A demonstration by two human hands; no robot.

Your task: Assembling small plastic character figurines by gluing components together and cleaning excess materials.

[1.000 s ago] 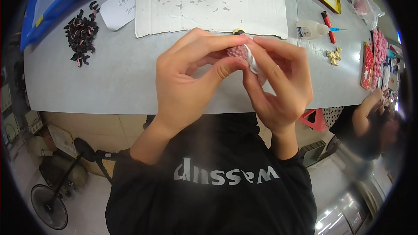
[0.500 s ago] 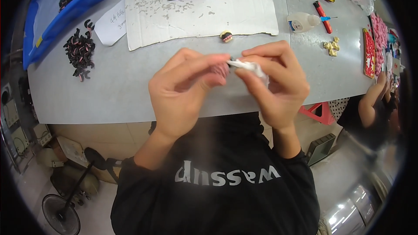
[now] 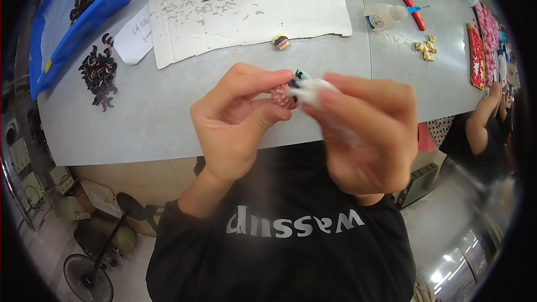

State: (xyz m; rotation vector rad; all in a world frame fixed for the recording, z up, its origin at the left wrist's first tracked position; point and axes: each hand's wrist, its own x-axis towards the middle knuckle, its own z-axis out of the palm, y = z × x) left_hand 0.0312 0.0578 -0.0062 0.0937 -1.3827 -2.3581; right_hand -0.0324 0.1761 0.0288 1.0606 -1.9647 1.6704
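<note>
Between the thumb and forefinger of my left hand (image 3: 226, 117) is a small pink, bumpy figurine (image 3: 281, 96) with black parts on its right side. My right hand (image 3: 372, 128), smeared by motion, pinches a crumpled white cloth or tissue (image 3: 314, 91). The white piece is against or right beside the figurine's black side; actual contact is too blurred to tell. Beyond the hands, a small cream, black and red toy piece (image 3: 280, 41) lies by the near edge of a white cardboard sheet (image 3: 224, 36).
To the left, a pile of small black curved pieces (image 3: 99, 75) lies near a blue tray (image 3: 120, 0) holding more. A squeeze bottle (image 3: 383, 17), red marker-like stick (image 3: 411, 10) and yellowish pieces (image 3: 427, 48) are on the right. Another person's arm (image 3: 484, 117) shows at the far right.
My right hand has shifted right and turned, its back now more toward the view. The white cloth is bunched against the figurine's side. My left hand stays nearly in place.
</note>
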